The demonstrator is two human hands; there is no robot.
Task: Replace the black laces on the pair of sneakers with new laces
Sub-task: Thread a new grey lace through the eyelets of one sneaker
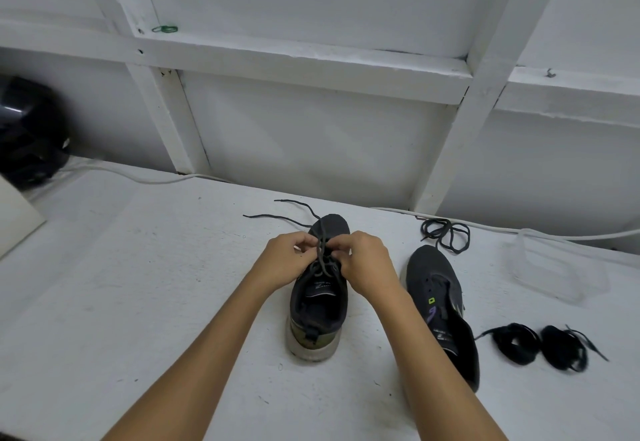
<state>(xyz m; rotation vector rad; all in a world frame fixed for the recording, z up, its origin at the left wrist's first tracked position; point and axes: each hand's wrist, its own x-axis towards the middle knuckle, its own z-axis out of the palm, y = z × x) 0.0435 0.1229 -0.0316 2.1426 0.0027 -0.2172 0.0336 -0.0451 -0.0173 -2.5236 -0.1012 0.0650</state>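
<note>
A dark sneaker [318, 312] stands upright in the middle of the white table, heel toward me. My left hand [287, 260] and my right hand [367, 260] are both over its lacing, fingers pinched on the dark lace [323, 257]. Two loose ends of that lace [277, 213] trail past the toe to the left. The second sneaker [440, 305] lies on its side to the right, with no lace in its eyelets. A loose black lace [446, 234] lies beyond its toe. Two bundled black laces [540, 345] rest at the right.
A clear plastic container [561, 267] sits at the far right of the table. A white cable [485, 227] runs along the back edge by the wall. A black helmet-like object [27, 132] sits at the far left, with a pale board [17, 218] below it.
</note>
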